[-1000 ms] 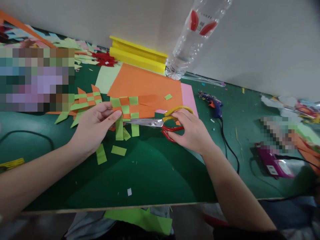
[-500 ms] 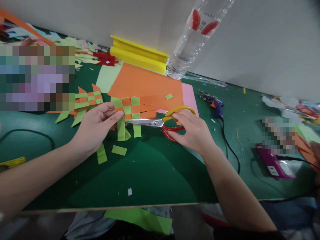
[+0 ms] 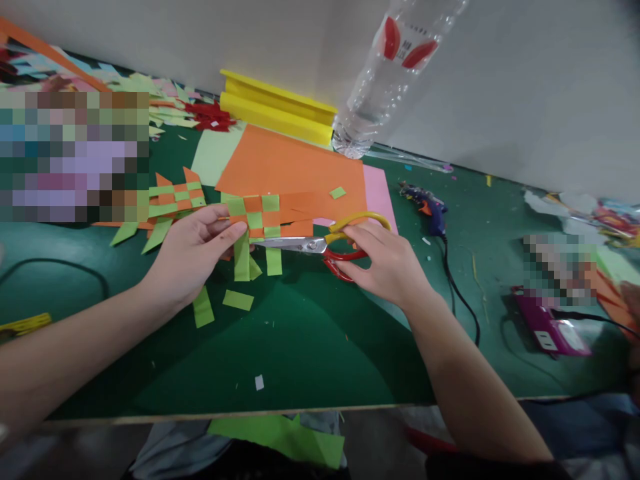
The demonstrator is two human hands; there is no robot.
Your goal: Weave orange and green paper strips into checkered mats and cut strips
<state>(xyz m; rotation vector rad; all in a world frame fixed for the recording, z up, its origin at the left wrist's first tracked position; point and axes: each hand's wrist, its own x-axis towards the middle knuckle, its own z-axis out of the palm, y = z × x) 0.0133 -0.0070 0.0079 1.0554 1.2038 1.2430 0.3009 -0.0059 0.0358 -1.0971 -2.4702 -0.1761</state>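
Left hand point(image 3: 193, 252), right hand point(image 3: 387, 260) bare; black sleeve point(image 3: 493, 468) (only edge showing) on right arm point(image 3: 465, 360)

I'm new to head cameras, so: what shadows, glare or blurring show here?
In the head view, a broad dark shadow lies on the green tabletop below the scissors; bright glints dot the plastic bottle; in that same view, coarse pixelation hides patches at left and right.

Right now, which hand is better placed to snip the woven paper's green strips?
Probably the right hand: it holds the scissors, blades at a green strip, while the left hand pinches the woven paper.
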